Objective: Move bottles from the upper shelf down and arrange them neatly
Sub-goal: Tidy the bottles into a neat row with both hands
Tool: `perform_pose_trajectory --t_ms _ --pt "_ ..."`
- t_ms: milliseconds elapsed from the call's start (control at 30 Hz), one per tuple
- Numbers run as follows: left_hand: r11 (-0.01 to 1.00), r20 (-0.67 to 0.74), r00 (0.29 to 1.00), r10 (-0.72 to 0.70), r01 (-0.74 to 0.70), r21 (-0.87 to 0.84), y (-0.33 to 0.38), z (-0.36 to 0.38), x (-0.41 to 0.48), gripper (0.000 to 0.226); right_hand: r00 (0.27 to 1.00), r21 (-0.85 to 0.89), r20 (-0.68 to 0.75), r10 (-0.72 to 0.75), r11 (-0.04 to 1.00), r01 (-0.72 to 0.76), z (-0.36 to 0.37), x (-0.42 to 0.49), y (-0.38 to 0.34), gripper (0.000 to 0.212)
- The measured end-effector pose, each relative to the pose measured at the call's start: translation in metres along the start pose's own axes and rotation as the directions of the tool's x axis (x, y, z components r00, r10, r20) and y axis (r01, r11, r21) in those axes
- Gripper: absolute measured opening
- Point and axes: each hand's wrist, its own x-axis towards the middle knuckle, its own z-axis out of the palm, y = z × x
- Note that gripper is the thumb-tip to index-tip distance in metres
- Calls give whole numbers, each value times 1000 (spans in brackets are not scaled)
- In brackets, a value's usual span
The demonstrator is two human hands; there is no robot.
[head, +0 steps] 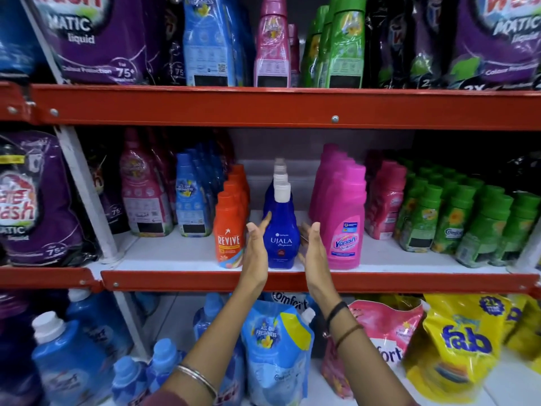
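- Your left hand (255, 253) and right hand (314, 253) are spread flat, palms facing, flanking the front blue Ujala bottle (281, 230) at 9 and 3 o'clock; whether they touch it, you cannot tell.
- That bottle heads a straight row on the middle shelf (292, 281), between the orange Revive bottles (229, 230) and the pink Vanish bottles (342, 218).
- Open palms probably serve to square the row.
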Motion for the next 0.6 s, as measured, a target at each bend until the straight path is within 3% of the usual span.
perform_pose_trajectory --t_ms 100,167,400,467,600 --pt "999 35 999 -20 19 38 -8 -6 2 62 999 -18 -14 -42 999 42 -2 4 6 65" --pt "999 61 998 -28 25 43 -6 -8 1 64 999 -14 -13 -40 999 40 -5 7 11 53" --pt "997 82 995 -58 53 62 -3 -10 -1 69 1000 20 3 -27 999 27 -7 8 10 71" --pt "996 75 997 -32 25 81 4 -10 -7 67 999 11 -23 -48 999 48 -3 5 10 64" --pt "963 -46 975 218 -207 173 27 -11 -32 70 940 -64 -232 -252 968 243 13 -13 12 62"
